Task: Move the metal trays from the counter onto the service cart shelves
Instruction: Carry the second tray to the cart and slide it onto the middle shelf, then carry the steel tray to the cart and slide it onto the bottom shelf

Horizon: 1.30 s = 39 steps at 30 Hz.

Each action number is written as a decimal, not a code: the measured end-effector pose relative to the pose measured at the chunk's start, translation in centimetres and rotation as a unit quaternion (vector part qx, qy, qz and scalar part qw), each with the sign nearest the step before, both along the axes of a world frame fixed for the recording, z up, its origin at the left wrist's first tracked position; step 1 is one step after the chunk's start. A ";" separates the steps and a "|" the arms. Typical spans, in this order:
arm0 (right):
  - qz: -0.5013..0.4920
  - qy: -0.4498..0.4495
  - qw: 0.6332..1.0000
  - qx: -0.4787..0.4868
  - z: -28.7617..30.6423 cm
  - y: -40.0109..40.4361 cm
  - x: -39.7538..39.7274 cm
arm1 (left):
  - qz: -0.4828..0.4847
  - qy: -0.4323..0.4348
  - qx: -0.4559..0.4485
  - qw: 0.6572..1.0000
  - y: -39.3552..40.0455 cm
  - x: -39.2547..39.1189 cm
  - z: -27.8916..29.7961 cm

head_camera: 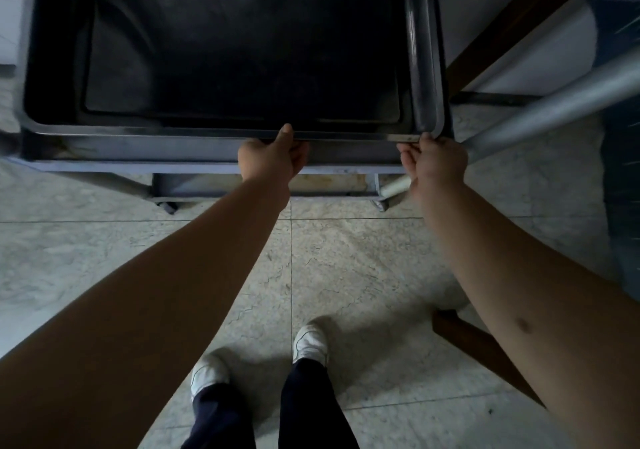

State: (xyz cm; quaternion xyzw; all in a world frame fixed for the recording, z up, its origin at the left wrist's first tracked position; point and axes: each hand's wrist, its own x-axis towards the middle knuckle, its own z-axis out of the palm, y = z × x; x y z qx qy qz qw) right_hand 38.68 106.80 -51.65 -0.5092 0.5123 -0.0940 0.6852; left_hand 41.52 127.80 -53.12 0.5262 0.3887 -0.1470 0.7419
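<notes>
A large dark metal tray [426, 68] with a rounded rim lies on a shelf of the service cart [207, 166], its far part shaded under the level above. My left hand [273, 158] grips the tray's near rim around the middle, thumb on top. At the near right corner, my right hand [433, 163] grips the rim with curled fingers. Both arms reach forward and down from the bottom of the view.
The cart's round metal handle bar [554, 102] slants across on the right. Cart wheels [169, 206] stand on the marble tile floor. A brown wooden furniture leg [485, 348] lies at the right. My feet in white shoes [308, 341] stand below.
</notes>
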 end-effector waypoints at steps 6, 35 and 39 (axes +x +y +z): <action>0.045 0.033 0.998 0.034 -0.2 0.2 -0.7 | -0.119 0.014 0.093 0.988 0.6 -0.2 0.6; 0.576 0.165 0.556 -0.575 38.3 20.1 -23.9 | -0.553 -0.233 0.610 0.517 26.1 -20.9 44.2; 0.565 0.159 0.569 -0.576 40.8 21.8 -26.0 | -0.551 -0.260 0.614 0.502 28.4 -22.0 46.0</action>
